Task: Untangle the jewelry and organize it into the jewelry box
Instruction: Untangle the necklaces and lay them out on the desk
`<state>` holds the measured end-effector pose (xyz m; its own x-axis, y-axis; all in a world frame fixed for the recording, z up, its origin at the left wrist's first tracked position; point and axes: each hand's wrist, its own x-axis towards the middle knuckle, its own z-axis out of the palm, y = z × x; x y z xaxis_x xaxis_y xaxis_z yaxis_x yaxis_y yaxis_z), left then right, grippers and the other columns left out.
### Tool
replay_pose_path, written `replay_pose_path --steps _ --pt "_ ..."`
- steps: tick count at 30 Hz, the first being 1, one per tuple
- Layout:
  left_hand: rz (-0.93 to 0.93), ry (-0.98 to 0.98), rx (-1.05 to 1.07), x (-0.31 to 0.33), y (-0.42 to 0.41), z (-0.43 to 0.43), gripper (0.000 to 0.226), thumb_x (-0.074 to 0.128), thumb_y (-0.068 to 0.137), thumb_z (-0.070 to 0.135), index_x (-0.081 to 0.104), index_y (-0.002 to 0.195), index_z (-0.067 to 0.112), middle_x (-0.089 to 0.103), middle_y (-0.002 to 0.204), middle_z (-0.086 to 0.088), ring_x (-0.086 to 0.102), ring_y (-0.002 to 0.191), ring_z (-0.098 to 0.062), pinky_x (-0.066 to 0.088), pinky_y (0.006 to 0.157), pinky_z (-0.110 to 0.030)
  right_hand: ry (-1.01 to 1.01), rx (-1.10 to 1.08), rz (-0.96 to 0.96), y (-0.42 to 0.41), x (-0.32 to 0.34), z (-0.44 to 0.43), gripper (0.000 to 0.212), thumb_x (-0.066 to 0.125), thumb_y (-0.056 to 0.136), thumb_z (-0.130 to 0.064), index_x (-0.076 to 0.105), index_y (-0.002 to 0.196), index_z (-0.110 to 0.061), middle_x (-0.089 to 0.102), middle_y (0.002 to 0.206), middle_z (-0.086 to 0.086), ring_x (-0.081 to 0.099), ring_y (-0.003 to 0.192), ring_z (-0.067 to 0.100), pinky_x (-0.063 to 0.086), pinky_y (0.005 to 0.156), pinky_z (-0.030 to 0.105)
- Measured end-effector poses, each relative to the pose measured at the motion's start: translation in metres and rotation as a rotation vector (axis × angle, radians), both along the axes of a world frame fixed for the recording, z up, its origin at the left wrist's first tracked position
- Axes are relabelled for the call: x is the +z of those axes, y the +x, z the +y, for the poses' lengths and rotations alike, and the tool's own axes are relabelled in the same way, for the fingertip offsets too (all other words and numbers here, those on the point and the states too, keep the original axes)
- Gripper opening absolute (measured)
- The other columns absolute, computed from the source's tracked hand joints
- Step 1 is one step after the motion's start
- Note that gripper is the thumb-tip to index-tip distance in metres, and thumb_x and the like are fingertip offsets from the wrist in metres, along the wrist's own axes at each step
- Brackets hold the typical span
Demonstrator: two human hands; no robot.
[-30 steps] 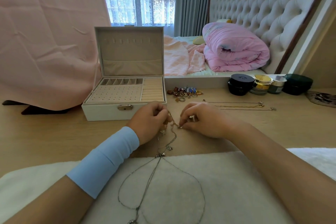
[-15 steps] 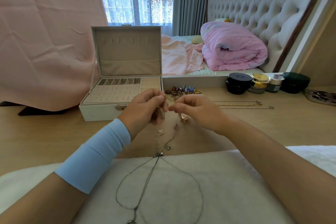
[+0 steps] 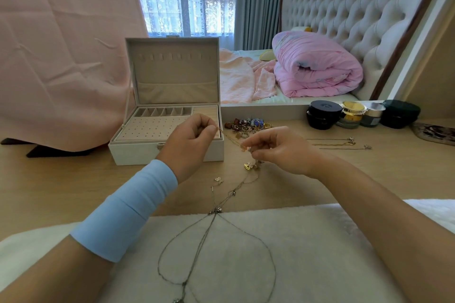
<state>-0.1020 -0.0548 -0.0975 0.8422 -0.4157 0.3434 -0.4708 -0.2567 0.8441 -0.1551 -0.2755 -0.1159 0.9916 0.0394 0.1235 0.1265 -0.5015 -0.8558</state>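
A thin gold chain (image 3: 232,140) stretches between my two hands above the wooden table. My left hand (image 3: 189,145) pinches one end in front of the open white jewelry box (image 3: 138,152). My right hand (image 3: 280,152) pinches the other end, where gold pendants (image 3: 250,166) dangle. Below them a tangle of silver chains (image 3: 216,211) trails from the table onto a white fluffy mat (image 3: 320,241). A heap of mixed jewelry (image 3: 248,124) lies right of the box. Two straight gold necklaces (image 3: 344,144) lie further right.
Several cosmetic jars (image 3: 322,114) stand at the table's back right, with a patterned pouch (image 3: 435,131) at the far right edge. A pink cloth (image 3: 61,56) hangs behind the box on the left. A bed with a pink quilt (image 3: 317,69) lies beyond the table.
Both hands have risen off the table and drawn apart, lifting the gold chain and pulling it taut between them. The silver chains on the mat stay put.
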Motion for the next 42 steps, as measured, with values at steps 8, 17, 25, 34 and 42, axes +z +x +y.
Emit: replay_pose_path --steps 8,17,25,34,42 --pt "0.377 -0.302 -0.085 0.001 -0.009 -0.007 0.024 0.036 0.104 0.010 0.052 0.087 0.013 0.063 0.076 -0.002 0.057 0.068 -0.016 0.050 0.070 -0.033 0.004 -0.011 0.039 -0.003 0.005 0.001 0.014 0.073 0.090 -0.007 0.079 0.090 -0.019 0.078 0.082 0.000 0.065 0.075 0.007 0.055 0.077 0.022" --pt "0.527 -0.449 -0.044 -0.001 -0.005 -0.010 0.025 0.035 0.104 0.010 0.053 0.086 0.013 0.064 0.080 -0.007 0.063 0.082 -0.023 0.052 0.085 -0.043 -0.023 0.036 0.103 -0.004 0.005 -0.006 0.025 0.070 0.091 -0.001 0.077 0.101 -0.022 0.077 0.104 -0.003 0.068 0.087 -0.003 0.049 0.081 0.013" --pt "0.678 -0.598 -0.019 0.002 -0.007 -0.018 0.034 0.029 0.105 0.011 0.043 0.074 0.006 0.056 0.071 -0.015 0.068 0.066 -0.034 0.054 0.081 -0.049 -0.130 -0.032 0.052 -0.002 0.003 -0.006 0.008 0.073 0.091 -0.023 0.079 0.090 -0.018 0.072 0.078 -0.002 0.063 0.075 0.007 0.053 0.080 0.031" --pt "0.792 -0.730 -0.040 -0.009 -0.009 -0.021 0.034 0.032 0.103 0.017 0.047 0.073 0.011 0.053 0.064 -0.006 0.060 0.063 -0.023 0.052 0.084 -0.057 0.308 0.070 0.095 -0.004 0.003 0.002 0.016 0.054 0.101 -0.005 0.066 0.090 -0.004 0.069 0.083 0.014 0.069 0.091 0.031 0.055 0.096 0.040" --pt "0.911 -0.860 -0.132 -0.008 -0.013 -0.023 0.033 0.029 0.104 0.022 0.044 0.076 0.012 0.046 0.063 -0.004 0.043 0.055 -0.018 0.060 0.060 -0.048 0.421 0.122 0.118 -0.006 0.010 0.010 0.016 0.051 0.102 -0.010 0.064 0.093 -0.005 0.035 0.060 0.001 0.037 0.051 0.016 0.058 0.075 0.044"
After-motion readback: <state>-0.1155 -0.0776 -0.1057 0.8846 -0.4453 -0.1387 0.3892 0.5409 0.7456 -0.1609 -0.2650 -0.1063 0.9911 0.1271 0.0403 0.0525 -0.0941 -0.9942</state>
